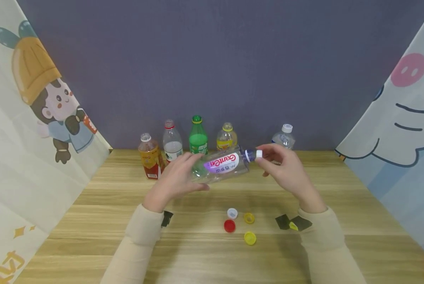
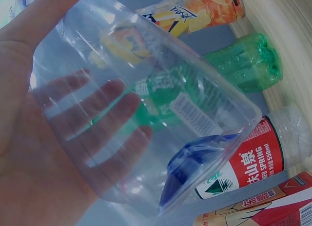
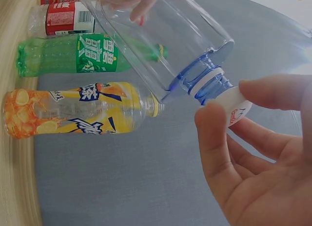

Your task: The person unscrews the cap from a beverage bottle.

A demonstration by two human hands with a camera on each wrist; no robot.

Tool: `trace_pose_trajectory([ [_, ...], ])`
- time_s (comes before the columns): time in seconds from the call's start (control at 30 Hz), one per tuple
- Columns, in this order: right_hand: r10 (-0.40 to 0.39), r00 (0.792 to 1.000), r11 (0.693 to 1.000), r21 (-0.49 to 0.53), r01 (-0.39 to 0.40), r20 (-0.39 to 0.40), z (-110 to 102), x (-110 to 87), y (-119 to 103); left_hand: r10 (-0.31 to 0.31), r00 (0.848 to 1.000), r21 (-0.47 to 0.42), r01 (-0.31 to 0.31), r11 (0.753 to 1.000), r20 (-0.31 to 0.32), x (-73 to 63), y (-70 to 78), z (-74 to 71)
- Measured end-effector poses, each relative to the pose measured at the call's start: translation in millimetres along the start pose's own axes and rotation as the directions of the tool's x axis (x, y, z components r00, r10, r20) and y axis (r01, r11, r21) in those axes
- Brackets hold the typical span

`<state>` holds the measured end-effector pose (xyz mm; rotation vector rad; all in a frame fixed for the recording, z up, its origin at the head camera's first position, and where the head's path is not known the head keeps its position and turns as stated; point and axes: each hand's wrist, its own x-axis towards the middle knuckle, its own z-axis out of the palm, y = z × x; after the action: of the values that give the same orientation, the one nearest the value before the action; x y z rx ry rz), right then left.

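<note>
A clear plastic bottle with a Ganten label and blue neck is held above the table, tilted nearly sideways, neck to the right. My left hand grips its body from the left; in the left wrist view its fingers show through the clear wall. With thumb and fingers my right hand pinches a white cap at the mouth of the blue neck. Whether the cap is threaded on, I cannot tell. Below lie loose caps: white, red, orange-yellow and yellow.
Along the back wall stand an orange-brown bottle, a clear bottle with a red ring, a green bottle and a yellow-labelled bottle. A white-capped clear bottle is behind my right hand. Dark tape pieces mark the table.
</note>
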<state>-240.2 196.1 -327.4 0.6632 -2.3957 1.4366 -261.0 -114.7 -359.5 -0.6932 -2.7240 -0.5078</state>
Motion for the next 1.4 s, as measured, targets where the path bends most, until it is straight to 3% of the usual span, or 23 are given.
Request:
trace_pose_trajectory([
  [0.3,0.043,0.999,0.999,0.028,-0.043,0.015,-4,-2.2,0,-0.052,0.999,-0.048,0.052,0.998,-0.001,1.5,-0.5,0.9],
  [0.6,0.087,0.993,0.996,-0.037,-0.084,0.084,-6,-5.6,0,-0.091,0.996,-0.13,0.089,0.988,-0.012,-1.9,-2.8,0.2],
  [0.83,0.131,0.983,0.988,-0.094,-0.119,0.133,0,-7.3,10,-0.14,0.99,-0.251,0.13,0.959,-0.024,-8.0,-11.1,-1.5],
  [1.1,0.14,0.977,0.976,-0.19,-0.108,0.163,9,-10.7,39,-0.179,0.984,-0.376,0.161,0.912,-0.014,-13.1,-29.1,-10.7],
  [1.33,0.144,0.966,0.96,-0.269,-0.084,0.214,13,-14.6,51,-0.195,0.978,-0.329,0.161,0.93,-0.072,-17.8,-36.1,-13.9],
  [1.4,0.154,0.961,0.953,-0.291,-0.083,0.231,15,-16.5,55,-0.214,0.975,-0.34,0.182,0.923,-0.06,-19.8,-38.7,-14.2],
])
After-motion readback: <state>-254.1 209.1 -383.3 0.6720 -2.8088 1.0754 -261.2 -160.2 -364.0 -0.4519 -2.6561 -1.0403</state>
